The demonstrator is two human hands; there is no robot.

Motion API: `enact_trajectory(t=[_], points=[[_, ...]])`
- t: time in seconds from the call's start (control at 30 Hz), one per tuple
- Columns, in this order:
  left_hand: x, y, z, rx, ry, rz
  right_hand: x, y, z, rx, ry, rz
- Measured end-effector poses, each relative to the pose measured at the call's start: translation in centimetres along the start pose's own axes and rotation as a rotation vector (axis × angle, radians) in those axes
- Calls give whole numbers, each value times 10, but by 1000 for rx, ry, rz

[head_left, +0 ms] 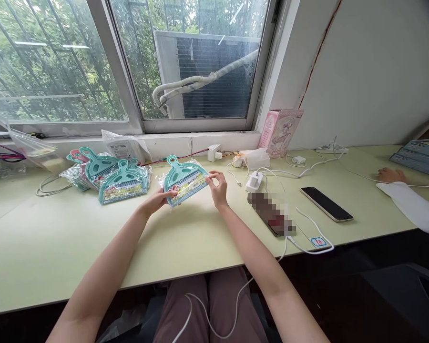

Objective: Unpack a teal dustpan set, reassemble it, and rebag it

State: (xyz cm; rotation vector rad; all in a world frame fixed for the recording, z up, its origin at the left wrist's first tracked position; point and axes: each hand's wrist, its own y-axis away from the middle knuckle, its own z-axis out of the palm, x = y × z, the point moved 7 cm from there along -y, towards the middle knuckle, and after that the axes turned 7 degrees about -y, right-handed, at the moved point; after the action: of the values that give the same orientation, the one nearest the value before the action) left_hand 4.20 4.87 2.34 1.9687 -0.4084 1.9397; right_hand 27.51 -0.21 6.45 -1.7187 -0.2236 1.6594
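A teal mini dustpan-and-brush set in a clear plastic bag is held just above the pale green table. My left hand grips its near left corner. My right hand pinches its right edge. To the left lies a pile of several similar bagged teal sets, with a pink one partly hidden under them.
Two phones lie to the right, one blurred and one black, among white chargers and cables. A pink box leans at the wall. Another person's hand and white sleeve rest at far right. Clear bags sit by the window sill.
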Motion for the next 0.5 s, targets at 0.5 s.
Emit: enact_trajectory(t=[0.5], points=[[-5, -1, -3, -52, -172, 11, 49, 4, 14, -119, -136, 266]])
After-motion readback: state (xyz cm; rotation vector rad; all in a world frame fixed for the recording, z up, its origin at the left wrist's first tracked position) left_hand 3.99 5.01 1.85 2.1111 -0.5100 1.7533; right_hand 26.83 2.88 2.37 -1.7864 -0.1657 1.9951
